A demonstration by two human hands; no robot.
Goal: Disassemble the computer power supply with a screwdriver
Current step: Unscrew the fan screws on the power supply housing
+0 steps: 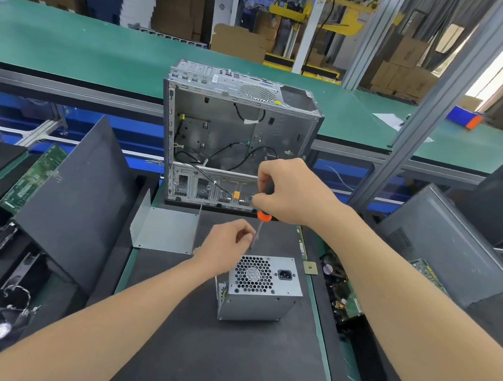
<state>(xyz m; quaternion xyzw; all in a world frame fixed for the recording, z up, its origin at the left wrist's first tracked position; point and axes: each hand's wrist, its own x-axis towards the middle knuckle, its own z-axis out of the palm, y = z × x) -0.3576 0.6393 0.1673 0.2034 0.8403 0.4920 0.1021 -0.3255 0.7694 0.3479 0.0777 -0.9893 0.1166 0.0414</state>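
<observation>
Power supply (261,286) stands on black mat (197,354), centre of near table, fan grille and mains socket facing up.

Green table (73,47) runs across the back. Open computer case (237,133) stands upright at the far end of the mat, loose black cables inside. Dark side panel (80,204) leans at left, grey case (442,242) lies at right. Bent metal cover (166,229) sits on the mat between computer case and power supply, left of the hands. Circuit board (33,178) pokes out behind the dark side panel.

Right hand (293,191): grip closed around the black handle of the screwdriver (263,216), held near-vertical, orange collar showing below the fist. Left hand (223,249): grip mostly closed, fingertips pinched in on the metal shaft low down. Screwdriver tip is at the far top edge of the power supply, by the fan grille; exact contact point can't be made out. Small square chip (310,268) lies just right of the power supply.
</observation>
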